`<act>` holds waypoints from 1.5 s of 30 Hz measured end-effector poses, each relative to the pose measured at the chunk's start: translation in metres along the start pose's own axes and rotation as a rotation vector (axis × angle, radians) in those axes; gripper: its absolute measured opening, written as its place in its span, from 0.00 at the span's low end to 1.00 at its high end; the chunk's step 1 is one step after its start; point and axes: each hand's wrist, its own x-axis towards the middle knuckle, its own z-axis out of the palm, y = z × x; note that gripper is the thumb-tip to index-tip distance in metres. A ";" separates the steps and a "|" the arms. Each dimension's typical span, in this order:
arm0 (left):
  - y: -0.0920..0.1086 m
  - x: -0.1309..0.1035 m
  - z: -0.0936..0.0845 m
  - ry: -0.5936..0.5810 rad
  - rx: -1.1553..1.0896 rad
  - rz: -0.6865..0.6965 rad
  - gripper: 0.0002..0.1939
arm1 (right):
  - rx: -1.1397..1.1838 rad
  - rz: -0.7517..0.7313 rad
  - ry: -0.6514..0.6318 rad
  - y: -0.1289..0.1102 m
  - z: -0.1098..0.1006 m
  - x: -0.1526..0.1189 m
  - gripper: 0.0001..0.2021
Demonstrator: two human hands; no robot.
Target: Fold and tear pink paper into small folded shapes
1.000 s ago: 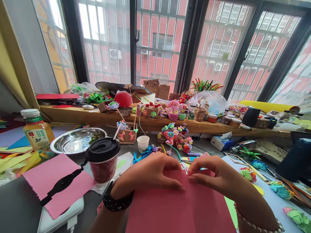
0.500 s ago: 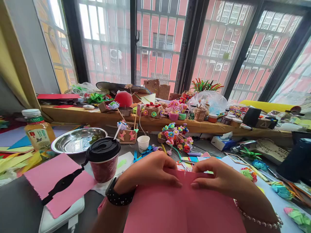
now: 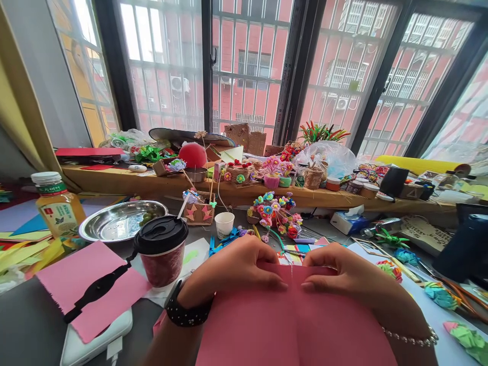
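Observation:
Both hands grip a large pink sheet of paper (image 3: 263,325) by its top edge, in front of me at the lower middle. My left hand (image 3: 244,267) pinches it left of a vertical crease, thumb on the near face and fingers curled behind. On the other side of the crease, my right hand (image 3: 337,277) pinches in the same way. A short tear shows at the top of the crease, between the two thumbs. The fingertips behind the paper are mostly hidden. A dark dotted band circles my left wrist, and a beaded bracelet my right.
Left of my hands stand a lidded cup (image 3: 162,254), a metal plate (image 3: 89,234) and a juice bottle (image 3: 59,206). Another pink sheet (image 3: 114,305) lies over a white power bank (image 3: 70,345). Crumpled paper pieces (image 3: 442,295) lie at right; crochet flowers (image 3: 271,211) stand ahead.
The slit at the top of the crease has grown slightly longer. The paper's two halves angle apart a little more, and my right forearm has shifted slightly.

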 end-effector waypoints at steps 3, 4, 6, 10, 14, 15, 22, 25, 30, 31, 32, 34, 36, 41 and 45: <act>0.000 0.002 -0.001 -0.018 0.011 0.003 0.12 | 0.012 -0.012 -0.029 0.004 -0.002 0.003 0.12; 0.000 0.002 -0.001 -0.023 0.017 0.010 0.12 | 0.036 -0.018 -0.051 0.005 -0.002 0.004 0.12; -0.001 0.002 -0.001 -0.032 0.023 0.024 0.11 | 0.089 -0.032 -0.102 0.006 -0.002 0.006 0.12; -0.002 0.000 0.000 -0.043 -0.006 0.013 0.11 | 0.060 -0.015 -0.121 0.006 -0.001 0.008 0.13; -0.001 -0.001 -0.001 -0.022 -0.007 -0.024 0.13 | 0.032 0.008 -0.092 0.005 0.000 0.008 0.12; -0.001 -0.001 -0.001 -0.012 -0.005 -0.030 0.13 | 0.041 0.016 -0.085 0.005 0.000 0.008 0.11; -0.004 0.002 0.001 0.011 -0.097 -0.067 0.15 | 0.085 0.043 -0.062 0.003 -0.001 0.009 0.12; -0.003 0.001 0.001 0.021 -0.120 -0.089 0.14 | 0.120 0.015 -0.058 0.004 -0.002 0.011 0.13; -0.001 -0.002 -0.001 0.003 -0.111 -0.089 0.14 | 0.118 0.020 -0.085 0.007 -0.002 0.011 0.13; -0.001 -0.002 -0.002 -0.009 -0.097 -0.072 0.14 | 0.105 0.028 -0.085 0.006 -0.002 0.010 0.13; -0.001 -0.002 -0.002 -0.022 -0.078 -0.054 0.15 | 0.089 0.032 -0.083 0.006 -0.002 0.009 0.14; -0.002 -0.002 -0.004 -0.042 -0.025 -0.020 0.16 | 0.050 0.028 -0.077 0.005 -0.002 0.008 0.14; -0.003 -0.002 -0.005 -0.060 0.036 0.016 0.16 | 0.008 0.005 -0.088 0.004 -0.002 0.009 0.14; -0.005 -0.001 -0.006 -0.158 0.150 0.054 0.15 | -0.070 -0.090 -0.242 0.007 0.002 0.016 0.14; -0.005 -0.004 -0.005 -0.181 0.213 0.035 0.16 | -0.154 -0.121 -0.286 0.008 0.006 0.020 0.13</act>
